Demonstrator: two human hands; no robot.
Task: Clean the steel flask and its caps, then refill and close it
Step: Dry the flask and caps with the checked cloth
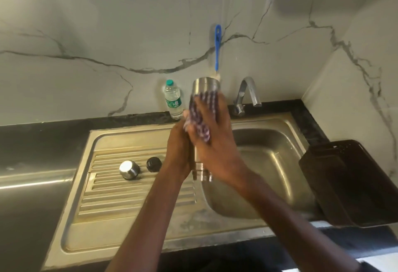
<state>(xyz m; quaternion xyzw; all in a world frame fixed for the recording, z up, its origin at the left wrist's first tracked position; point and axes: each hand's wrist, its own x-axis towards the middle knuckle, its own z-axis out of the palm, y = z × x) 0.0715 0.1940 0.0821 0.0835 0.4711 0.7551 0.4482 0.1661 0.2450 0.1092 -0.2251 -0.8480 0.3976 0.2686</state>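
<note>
I hold the steel flask (205, 87) upside down above the sink's middle rim, its neck pointing down and its base up. My left hand (178, 148) grips the flask's lower body from the left. My right hand (212, 140) presses a purple-and-white checked cloth (201, 118) round the flask's side. On the ribbed drainboard (129, 202) to the left stand a steel cap (128, 169) and a black inner cap (153, 164), apart from each other.
A plastic water bottle (173, 99) with a green cap stands at the wall. A blue brush (217, 49) leans behind the flask. The tap (247, 90) rises over the sink basin (269, 164). A dark plastic rack (353, 181) sits at the right.
</note>
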